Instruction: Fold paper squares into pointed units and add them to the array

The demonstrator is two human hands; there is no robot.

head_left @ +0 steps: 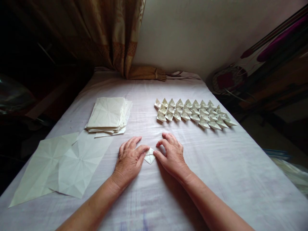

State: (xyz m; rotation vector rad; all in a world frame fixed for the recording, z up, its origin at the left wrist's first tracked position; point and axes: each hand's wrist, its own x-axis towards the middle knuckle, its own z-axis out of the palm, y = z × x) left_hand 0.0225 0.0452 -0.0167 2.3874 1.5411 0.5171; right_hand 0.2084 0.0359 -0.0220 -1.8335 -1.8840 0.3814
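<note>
A small folded white paper piece lies on the white cloth-covered table, between my two hands. My left hand rests palm down, its forefinger and thumb pressing the paper's left edge. My right hand has curled fingers, the thumb and forefinger pinching the paper's right corner. Beyond them, at the right, several finished folded paper boats stand in neat rows. A stack of creased square sheets sits at the left.
Two large creased sheets lie flat at the table's near left. A patterned curtain hangs behind the table's far edge. Dark furniture flanks the left side; clutter and fabric stand at the right.
</note>
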